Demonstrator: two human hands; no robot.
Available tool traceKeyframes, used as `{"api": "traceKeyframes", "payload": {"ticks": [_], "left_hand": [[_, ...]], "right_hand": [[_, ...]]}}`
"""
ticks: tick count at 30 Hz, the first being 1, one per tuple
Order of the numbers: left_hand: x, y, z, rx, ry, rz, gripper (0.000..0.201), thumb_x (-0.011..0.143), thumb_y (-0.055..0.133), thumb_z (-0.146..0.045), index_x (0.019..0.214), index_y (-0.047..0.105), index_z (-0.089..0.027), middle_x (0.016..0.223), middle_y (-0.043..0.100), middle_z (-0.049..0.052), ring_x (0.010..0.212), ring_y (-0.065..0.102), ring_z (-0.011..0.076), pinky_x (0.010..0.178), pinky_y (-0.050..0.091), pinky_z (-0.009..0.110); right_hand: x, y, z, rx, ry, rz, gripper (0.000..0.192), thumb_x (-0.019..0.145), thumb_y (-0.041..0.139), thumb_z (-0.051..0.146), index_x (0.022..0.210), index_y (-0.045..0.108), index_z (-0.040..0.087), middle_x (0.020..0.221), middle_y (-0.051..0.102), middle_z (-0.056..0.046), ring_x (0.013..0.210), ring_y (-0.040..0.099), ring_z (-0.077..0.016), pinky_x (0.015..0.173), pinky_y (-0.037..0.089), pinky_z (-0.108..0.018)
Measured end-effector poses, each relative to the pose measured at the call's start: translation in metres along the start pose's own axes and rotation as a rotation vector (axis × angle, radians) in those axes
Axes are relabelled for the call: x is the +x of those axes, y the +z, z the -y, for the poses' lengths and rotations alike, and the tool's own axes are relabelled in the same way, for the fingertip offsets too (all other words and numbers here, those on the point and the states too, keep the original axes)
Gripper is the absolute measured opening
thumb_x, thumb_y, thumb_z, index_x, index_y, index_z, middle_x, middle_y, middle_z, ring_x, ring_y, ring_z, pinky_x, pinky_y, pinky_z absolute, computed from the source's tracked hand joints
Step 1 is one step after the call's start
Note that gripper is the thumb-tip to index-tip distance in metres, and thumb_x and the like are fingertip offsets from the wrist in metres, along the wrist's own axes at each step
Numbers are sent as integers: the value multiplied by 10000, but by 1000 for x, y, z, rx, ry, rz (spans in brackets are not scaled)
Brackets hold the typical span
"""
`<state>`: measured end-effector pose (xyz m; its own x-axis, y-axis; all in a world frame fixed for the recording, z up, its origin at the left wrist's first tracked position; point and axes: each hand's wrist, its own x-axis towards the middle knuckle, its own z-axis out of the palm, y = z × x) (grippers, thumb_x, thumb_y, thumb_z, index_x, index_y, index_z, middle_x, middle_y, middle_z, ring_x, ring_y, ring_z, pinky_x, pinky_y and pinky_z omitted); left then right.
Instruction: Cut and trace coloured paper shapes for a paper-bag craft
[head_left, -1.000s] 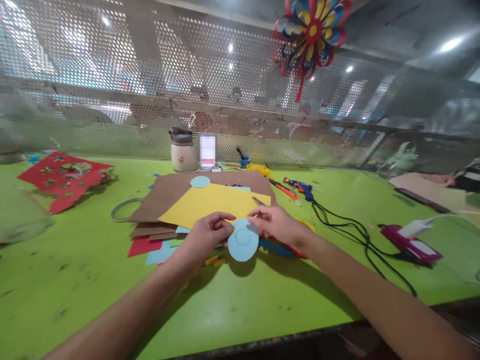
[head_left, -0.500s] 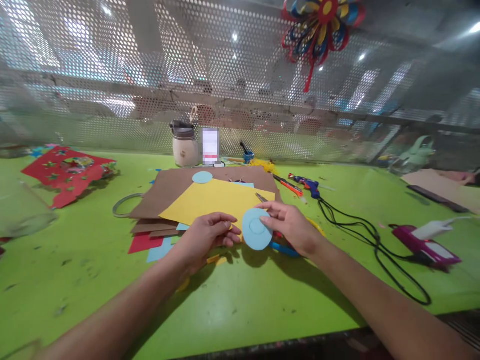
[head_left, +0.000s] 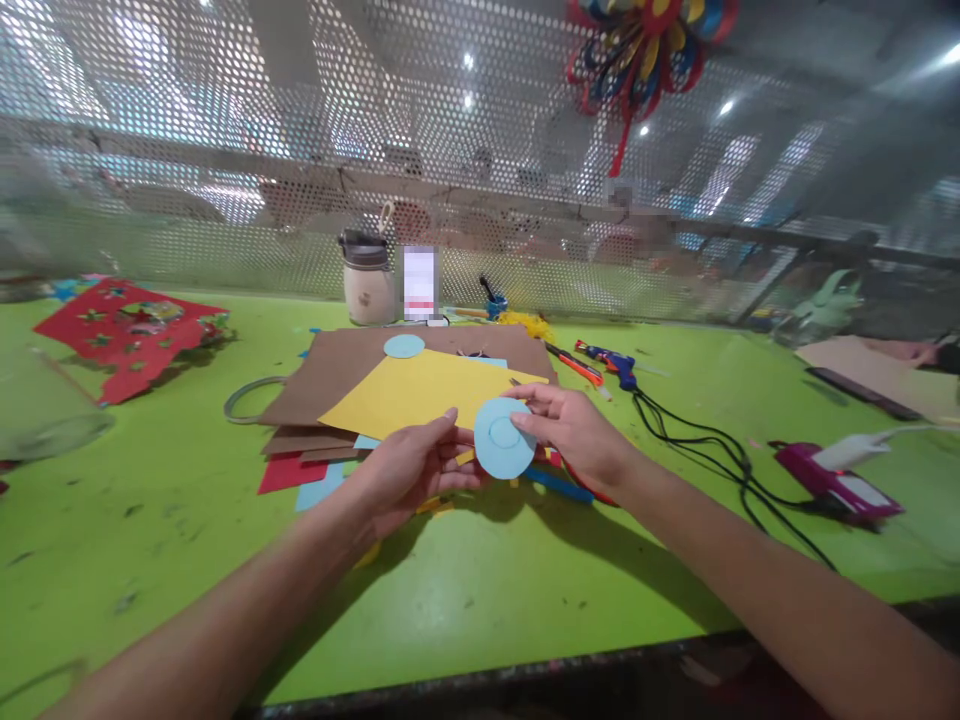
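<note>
My right hand (head_left: 574, 430) pinches a light blue paper disc (head_left: 517, 460) at its upper right edge. A smaller ring outline shows in the disc's middle. To its left, my left hand (head_left: 420, 465) has its thumb raised away from its fingers, and its fingertips are near the disc's edge. A small yellow paper piece (head_left: 465, 457) shows by those fingers; whether they hold it is unclear. Beneath my right hand lie a blue bar-like piece (head_left: 559, 486) and a red curved edge, partly hidden. Yellow paper (head_left: 397, 390) lies behind both hands, with another blue disc (head_left: 404, 346) at its top corner.
Brown sheets (head_left: 322, 375) lie under the yellow paper. A jar (head_left: 367, 285) and a lit screen (head_left: 420, 283) stand behind. To the right are an orange cutter (head_left: 577, 365), a blue glue gun (head_left: 611, 362), black cords (head_left: 705, 440) and a purple power strip (head_left: 832, 485). Red cut-out paper (head_left: 127, 335) lies left.
The disc and my right hand have moved slightly left and up. My left thumb has lifted away from its fingers, and my left hand is closer to the disc.
</note>
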<state>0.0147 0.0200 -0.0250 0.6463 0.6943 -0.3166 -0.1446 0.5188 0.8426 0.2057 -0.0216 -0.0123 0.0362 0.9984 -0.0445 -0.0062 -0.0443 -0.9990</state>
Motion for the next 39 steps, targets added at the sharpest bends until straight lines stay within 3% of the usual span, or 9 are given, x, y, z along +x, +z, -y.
{"api": "traceKeyframes", "payload": {"ticks": [7, 11, 15, 19, 22, 25, 28, 39], "left_hand": [[-3, 1, 1, 55, 8, 79, 359, 866, 541, -409, 985, 674, -98, 945, 688, 161, 818, 653, 221, 709, 569, 326], [-3, 3, -1, 156, 29, 21, 183, 796, 651, -242, 896, 690, -95, 904, 691, 135, 742, 639, 178, 635, 570, 265], [-3, 2, -5, 156, 73, -48, 150, 788, 643, -200, 884, 689, -96, 848, 689, 117, 688, 642, 167, 585, 559, 245], [-2, -2, -8, 85, 129, -135, 119, 762, 654, -184, 827, 677, -86, 825, 686, 111, 690, 629, 165, 624, 564, 269], [-2, -2, -8, 89, 151, -154, 111, 740, 665, -171, 803, 667, -79, 817, 672, 105, 692, 604, 155, 591, 539, 241], [-1, -2, -6, 116, 153, -146, 144, 731, 677, -192, 816, 663, -76, 806, 653, 99, 665, 567, 136, 513, 473, 194], [1, -4, -4, 125, 160, -142, 142, 734, 673, -206, 799, 651, -83, 788, 628, 80, 645, 537, 120, 496, 429, 183], [2, -4, -1, 159, 153, -112, 179, 722, 694, -267, 713, 606, -110, 694, 576, 31, 599, 493, 106, 501, 382, 197]], "right_hand": [[3, 13, -1, -67, -38, 28, 305, 734, 650, 262, 1026, 600, 194, 694, 618, 12, 543, 549, -114, 483, 434, -232], [6, 17, -5, -128, -45, 24, 302, 741, 640, 269, 1029, 590, 193, 692, 598, 17, 536, 534, -110, 480, 425, -232], [2, 9, -3, -234, -149, -17, 227, 812, 582, 326, 981, 595, 175, 659, 585, 14, 553, 540, -125, 519, 443, -260], [-17, -9, -9, -752, -310, -2, 212, 864, 544, 302, 712, 628, 179, 685, 605, -26, 629, 547, -156, 604, 435, -306], [-30, -17, -19, -1157, -366, 93, 146, 866, 550, 224, 803, 666, 161, 803, 612, -68, 774, 568, -208, 697, 437, -348], [-32, -15, -27, -1338, -387, 120, 169, 860, 576, 238, 964, 659, 134, 921, 594, -109, 923, 542, -261, 765, 439, -379], [-28, -10, -30, -1375, -384, 138, 185, 849, 606, 257, 975, 657, 133, 926, 585, -115, 940, 523, -276, 771, 436, -388], [-20, -9, -39, -1184, -325, 93, 26, 809, 637, 158, 833, 627, 158, 890, 575, -78, 885, 529, -229, 752, 423, -344]]}}
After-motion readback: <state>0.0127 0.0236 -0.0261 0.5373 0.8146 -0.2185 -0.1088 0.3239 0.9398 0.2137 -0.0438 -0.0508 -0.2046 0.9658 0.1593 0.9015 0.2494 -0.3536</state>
